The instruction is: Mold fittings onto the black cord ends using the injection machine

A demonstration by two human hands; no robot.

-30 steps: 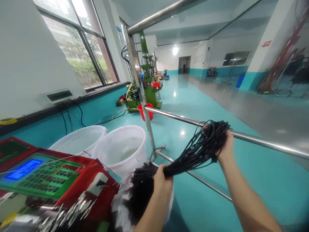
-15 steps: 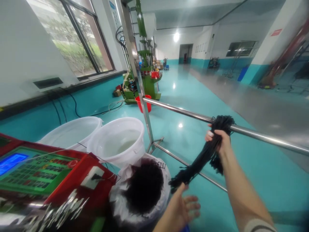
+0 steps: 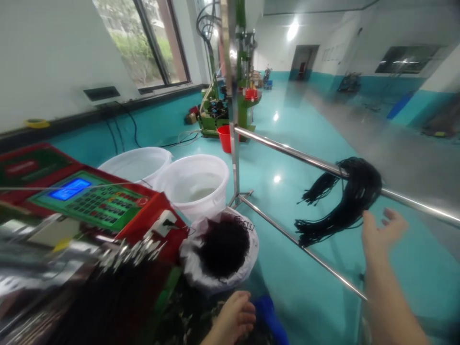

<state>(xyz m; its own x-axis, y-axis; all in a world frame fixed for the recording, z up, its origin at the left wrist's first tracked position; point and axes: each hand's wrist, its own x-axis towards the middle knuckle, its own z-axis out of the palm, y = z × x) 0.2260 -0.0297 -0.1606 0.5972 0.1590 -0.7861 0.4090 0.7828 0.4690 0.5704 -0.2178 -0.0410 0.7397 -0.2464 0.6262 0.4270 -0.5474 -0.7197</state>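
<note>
A bundle of thin black cords (image 3: 347, 203) hangs draped over the upper metal rail (image 3: 287, 151), its loose ends swung out to the left. Just below and to the right of it, my right hand (image 3: 383, 230) has its fingers apart and holds nothing; the fingertips are close to the cords. My left hand (image 3: 235, 314) is low in the middle, fingers loosely bent and free of any object. Above that hand stands a bin lined with a white bag (image 3: 190, 266), filled with a dark mass of black strands (image 3: 224, 247).
Two white tubs (image 3: 219, 191) stand beyond the lined bin. On the left is a red machine with a green keypad and a lit blue display (image 3: 70, 189). The rack's upright post (image 3: 234, 96) rises ahead, with a red bucket (image 3: 224, 139) and green machinery behind it.
My right hand has let go of the black cord bundle and drawn off to the right. The bundle now hangs on the rail by itself. My left hand has moved down and left.
</note>
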